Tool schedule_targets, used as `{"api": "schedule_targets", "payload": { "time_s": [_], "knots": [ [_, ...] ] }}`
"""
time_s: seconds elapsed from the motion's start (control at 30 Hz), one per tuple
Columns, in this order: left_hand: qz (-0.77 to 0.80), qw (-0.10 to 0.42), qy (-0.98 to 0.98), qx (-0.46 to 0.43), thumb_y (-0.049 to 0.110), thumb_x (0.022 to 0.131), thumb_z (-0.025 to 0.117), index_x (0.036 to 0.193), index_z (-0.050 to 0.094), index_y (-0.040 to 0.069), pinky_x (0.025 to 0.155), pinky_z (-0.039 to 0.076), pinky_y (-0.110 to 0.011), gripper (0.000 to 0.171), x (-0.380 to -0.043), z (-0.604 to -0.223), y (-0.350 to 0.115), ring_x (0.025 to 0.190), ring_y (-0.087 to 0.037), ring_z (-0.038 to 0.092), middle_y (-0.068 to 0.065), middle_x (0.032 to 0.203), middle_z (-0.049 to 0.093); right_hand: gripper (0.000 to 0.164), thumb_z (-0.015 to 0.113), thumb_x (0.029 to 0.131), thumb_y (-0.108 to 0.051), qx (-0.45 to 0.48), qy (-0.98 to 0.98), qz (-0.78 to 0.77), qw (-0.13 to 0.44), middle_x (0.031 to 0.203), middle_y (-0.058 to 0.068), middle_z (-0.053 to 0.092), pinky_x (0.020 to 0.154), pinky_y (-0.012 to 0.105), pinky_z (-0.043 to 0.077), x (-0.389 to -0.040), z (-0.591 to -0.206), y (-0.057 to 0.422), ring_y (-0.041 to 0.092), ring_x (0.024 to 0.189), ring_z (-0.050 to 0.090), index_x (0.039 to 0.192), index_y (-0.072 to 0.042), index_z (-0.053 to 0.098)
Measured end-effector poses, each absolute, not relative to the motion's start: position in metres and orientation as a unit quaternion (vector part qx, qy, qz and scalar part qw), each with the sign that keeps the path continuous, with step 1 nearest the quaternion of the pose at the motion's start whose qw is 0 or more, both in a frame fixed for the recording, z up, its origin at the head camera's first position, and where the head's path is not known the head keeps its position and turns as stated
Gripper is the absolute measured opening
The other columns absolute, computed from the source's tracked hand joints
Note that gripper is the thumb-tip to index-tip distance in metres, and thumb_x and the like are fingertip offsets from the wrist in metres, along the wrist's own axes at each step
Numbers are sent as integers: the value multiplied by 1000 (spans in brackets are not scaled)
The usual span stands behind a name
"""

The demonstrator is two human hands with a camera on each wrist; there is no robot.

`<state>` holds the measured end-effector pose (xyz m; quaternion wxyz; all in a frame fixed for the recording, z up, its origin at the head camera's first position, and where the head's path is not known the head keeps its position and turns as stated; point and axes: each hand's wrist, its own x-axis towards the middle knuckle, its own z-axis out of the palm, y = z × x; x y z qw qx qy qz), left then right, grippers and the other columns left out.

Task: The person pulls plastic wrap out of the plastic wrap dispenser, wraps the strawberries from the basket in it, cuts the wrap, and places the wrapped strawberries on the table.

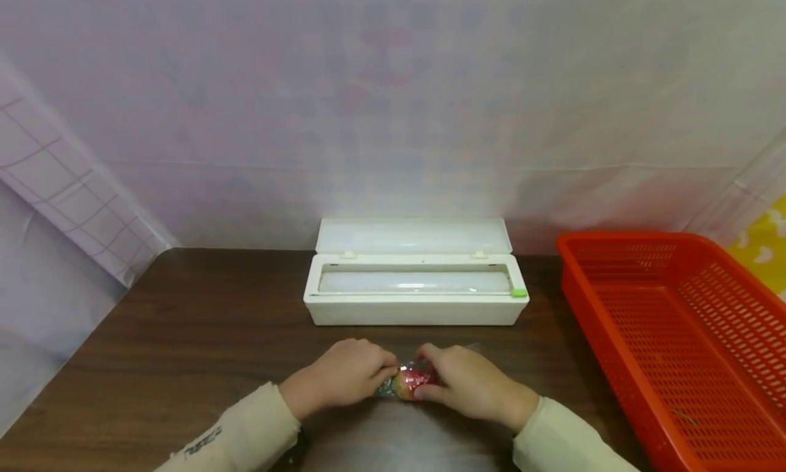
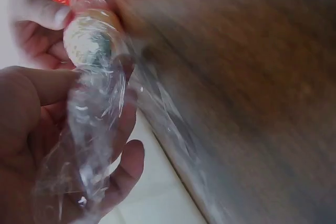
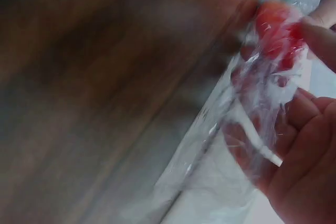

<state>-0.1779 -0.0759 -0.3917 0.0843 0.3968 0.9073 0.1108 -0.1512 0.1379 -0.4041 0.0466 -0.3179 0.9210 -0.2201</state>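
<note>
Pale sleeves (image 1: 245, 428) nearest, both hands on a film-wrapped bundle (image 1: 414, 380), low center over the counter (image 1: 153, 363).
Left hand (image 1: 346, 373): grip pinches the bundle's twisted clear film end; right hand (image 1: 475, 387): grip pinches the red part, thumb and fingers on opposite sides, loose film trailing past the palm. Bundle red on the right, yellowish toward the left hand; contents unclear under glare. Red basket (image 1: 614, 349) runs along the right side. Farther back, white box (image 1: 417, 313), lid (image 1: 414, 234) up, green tab (image 1: 518, 292) at right corner; pale cloth (image 1: 417, 104) behind.
</note>
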Motion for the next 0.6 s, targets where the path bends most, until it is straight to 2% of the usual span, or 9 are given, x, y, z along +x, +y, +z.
{"api": "schedule_targets", "payload": {
  "time_s": [0.07,0.17,0.27,0.37,0.47,0.6],
  "knots": [
    [110,88,911,388,25,95,55,92,72,18,59,48,-24,18,-179,-393,-76,63,-2,58,9,77,69,26,64,89,-36,-313,917,-240,51,88,-8,69,65,22,50,-154,-404,138,1,76,61,103,-14,62],
    [79,52,920,381,27,93,58,94,72,19,60,47,-24,16,-180,-395,-76,70,-6,61,7,84,70,21,60,92,-36,-318,923,-216,19,86,-9,65,66,23,49,-157,-406,137,3,77,58,97,-17,67],
    [50,0,928,369,29,91,61,94,71,21,67,46,-28,13,-179,-397,-74,80,-11,61,6,89,68,21,59,93,-33,-325,930,-169,-27,86,-7,60,69,26,49,-159,-408,134,7,80,55,96,-17,71],
    [55,-28,933,355,32,93,58,96,71,21,77,49,-35,17,-178,-398,-70,93,-16,62,4,98,68,20,58,93,-30,-322,934,-150,-38,83,-6,58,66,26,48,-160,-410,133,8,77,55,95,-16,72],
    [77,-11,932,353,38,96,52,97,72,17,83,52,-37,29,-178,-397,-65,100,-18,64,1,106,70,19,58,94,-29,-315,938,-140,-38,81,-7,56,63,25,47,-162,-411,132,8,74,53,95,-17,72],
    [84,44,933,348,46,94,51,93,73,16,79,54,-35,37,-178,-397,-62,98,-19,65,-1,107,70,17,57,94,-26,-313,939,-134,-39,78,-7,53,60,24,45,-162,-410,131,8,71,51,94,-17,72]
  ]
}}
